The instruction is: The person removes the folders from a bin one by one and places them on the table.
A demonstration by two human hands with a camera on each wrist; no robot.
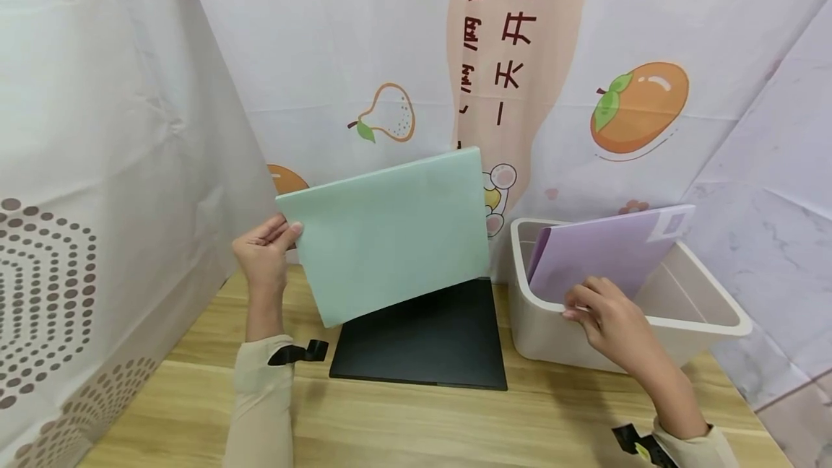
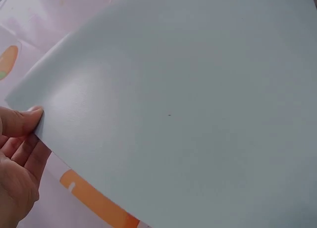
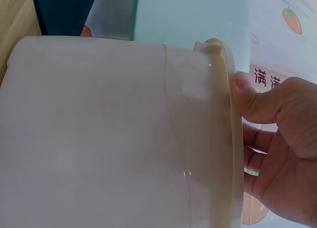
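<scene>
My left hand [image 1: 263, 248] pinches the left edge of a mint-green file folder [image 1: 396, 237], thumb on its near face and fingers behind. Tilted up, the folder overlaps a flat black folder-like sheet [image 1: 422, 341] lying on the table. In the left wrist view, the folder's smooth face [image 2: 198, 104] fills most of the picture. My right hand [image 1: 604, 316] is at the front rim of a white plastic bin [image 1: 559, 334]. The right wrist view has the thumb at the rim [image 3: 237, 154], with the other fingers partly hidden behind it. A purple file folder [image 1: 598, 251] leans inside the bin.
The wood-grain table [image 1: 390, 425] runs beneath everything. Behind it hangs a white curtain [image 1: 312, 35] printed with fruit and Chinese characters. A dotted white sheet [image 1: 117, 165] closes the left side, and a marble-patterned surface [image 1: 780, 237] stands to the right.
</scene>
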